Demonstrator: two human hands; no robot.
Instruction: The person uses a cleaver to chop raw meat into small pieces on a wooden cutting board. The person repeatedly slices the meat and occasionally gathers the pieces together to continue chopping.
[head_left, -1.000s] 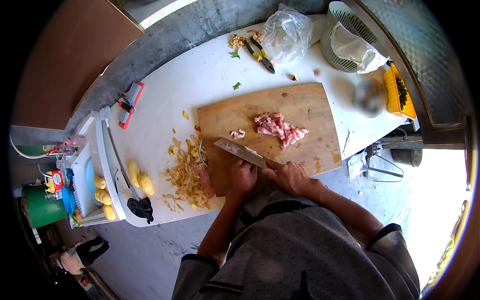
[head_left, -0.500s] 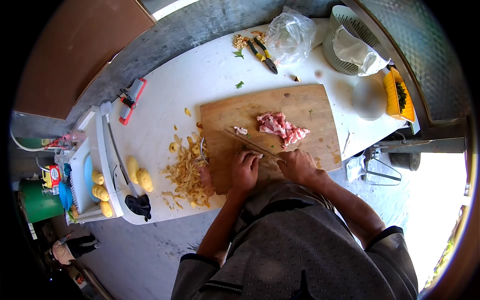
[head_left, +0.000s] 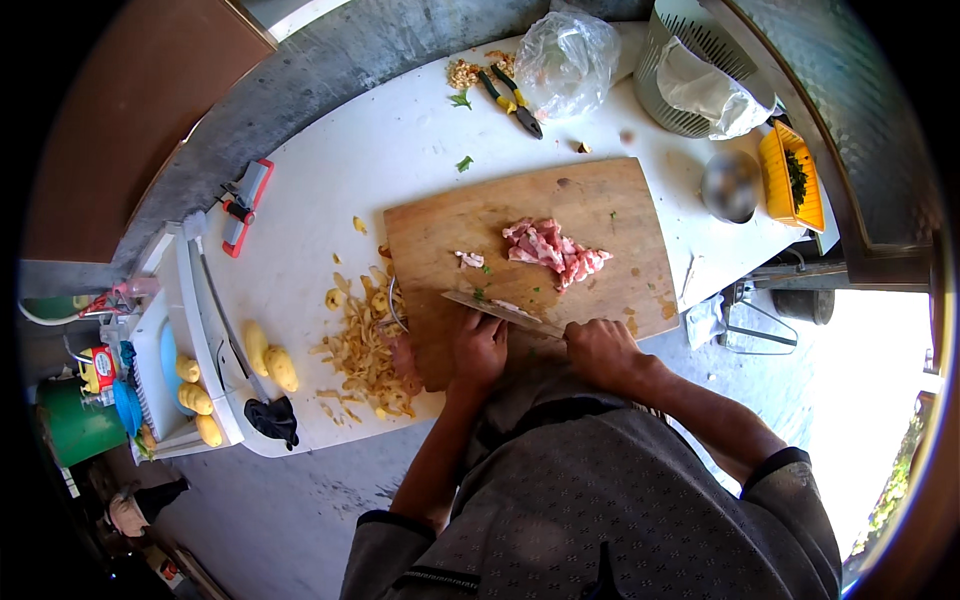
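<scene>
Since half a second ago, my right hand [head_left: 602, 352] and the knife [head_left: 535, 323] have come closer to my body, so the blade's tip now lies nearer me than the small meat scraps [head_left: 469, 260].

Looking down through the head camera, I see a yellow basket [head_left: 775, 180] at the right with dark green leaves [head_left: 796, 180] in it. Just beside it is a blurred metal bowl [head_left: 715, 190] whose contents I can't make out. Farther back, a pale green slotted basket [head_left: 657, 95] has a white bag [head_left: 700, 90] draped over its rim.

My right fist is closed around the knife's handle, the blade pointing left across the near part of the board. My left hand [head_left: 480, 347] has its fingers curled close to the blade; I cannot tell whether they pinch anything.

Raw pink meat [head_left: 556, 252] sits in a pile on the wooden cutting board [head_left: 450, 228], beyond the knife. On the white table [head_left: 330, 170], peelings [head_left: 365, 350] heap against the board's left side, two potatoes [head_left: 282, 368] lie farther left, and pliers [head_left: 521, 113] rest beside a clear plastic bag [head_left: 570, 62]. Grey floor [head_left: 270, 500] shows below.
</scene>
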